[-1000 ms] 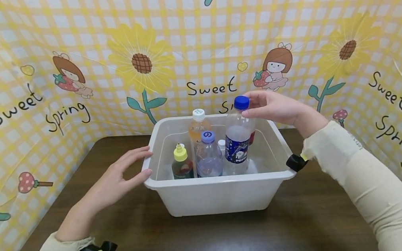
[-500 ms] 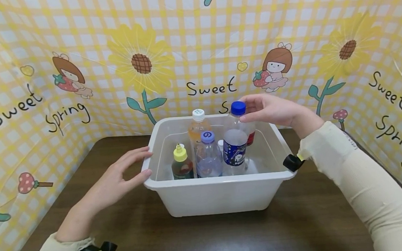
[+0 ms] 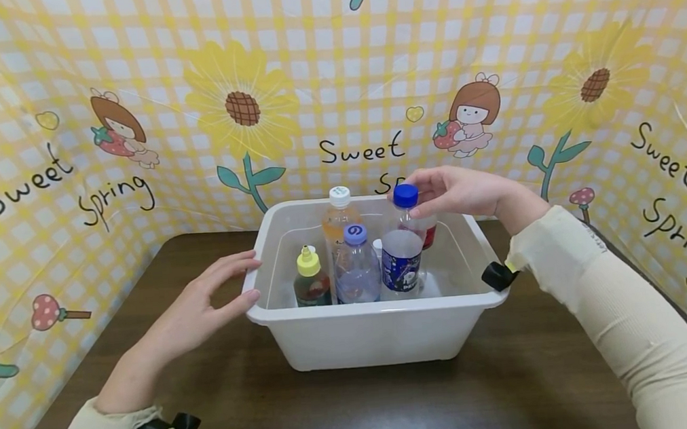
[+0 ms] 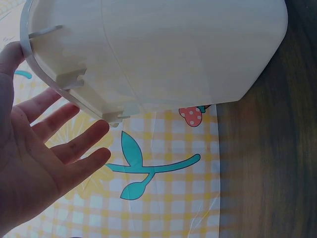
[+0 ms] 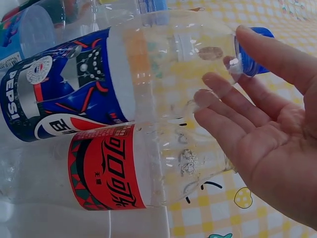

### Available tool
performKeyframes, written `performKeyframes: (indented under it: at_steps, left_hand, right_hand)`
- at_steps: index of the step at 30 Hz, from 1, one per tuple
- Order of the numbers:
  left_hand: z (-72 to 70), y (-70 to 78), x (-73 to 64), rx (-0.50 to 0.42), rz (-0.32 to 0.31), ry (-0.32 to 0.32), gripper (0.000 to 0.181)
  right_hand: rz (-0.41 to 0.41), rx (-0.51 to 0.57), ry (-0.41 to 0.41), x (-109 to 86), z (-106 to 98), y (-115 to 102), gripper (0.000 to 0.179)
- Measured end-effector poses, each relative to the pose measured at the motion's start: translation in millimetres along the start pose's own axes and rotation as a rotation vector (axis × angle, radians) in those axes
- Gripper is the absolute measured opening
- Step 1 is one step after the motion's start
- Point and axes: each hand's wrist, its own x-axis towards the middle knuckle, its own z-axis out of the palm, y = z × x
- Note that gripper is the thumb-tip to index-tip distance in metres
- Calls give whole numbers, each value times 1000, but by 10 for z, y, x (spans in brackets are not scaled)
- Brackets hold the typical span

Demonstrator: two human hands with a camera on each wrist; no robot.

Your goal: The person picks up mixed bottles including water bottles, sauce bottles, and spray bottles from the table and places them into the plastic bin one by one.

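Note:
My right hand [image 3: 464, 190] pinches the neck of a clear Pepsi bottle [image 3: 402, 267], just under its blue cap. That bottle is upright in the right part of a white plastic tub [image 3: 369, 335], its base hidden by the tub's front wall. Beside it, in the right wrist view, is a clear bottle with a red cola label [image 5: 106, 171], close to the hand's lower fingers. At the tub's left rim, the fingertips of my left hand [image 3: 184, 324] rest with fingers spread, and the thumb lies along the same edge.
Inside the tub, left of the Pepsi bottle, stand a purple-capped clear bottle [image 3: 357, 281], a yellow-capped squeeze bottle [image 3: 311, 289] and a white-capped bottle with orange colouring [image 3: 333, 225]. The tub sits on a dark wooden table [image 3: 361, 410], before a yellow checked cloth [image 3: 331, 72].
My right hand has lowered the Pepsi bottle deeper into the tub, moving slightly left as well. The left hand and the tub have stayed put.

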Motion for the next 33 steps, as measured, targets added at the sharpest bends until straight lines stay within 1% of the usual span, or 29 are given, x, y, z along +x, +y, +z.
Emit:
performKeyframes:
  at_steps: [6, 13, 20, 27, 33]
  left_hand:
    - [-4, -1, -1, 1, -4, -4, 43]
    - [-8, 4, -1, -2, -6, -6, 43]
    - [-7, 8, -5, 3, -6, -4, 43]
    - [-7, 0, -3, 5, -2, -3, 42]
    - [-8, 0, 1, 9, -4, -6, 43]
  right_hand:
    - [46, -12, -4, 10, 11, -14, 41]
    - [42, -9, -41, 20, -14, 19, 48]
    - [66, -29, -60, 28, -12, 25, 47]
    - [100, -45, -59, 42, -6, 13, 44]
    - [105, -60, -69, 49, 8, 1, 45]
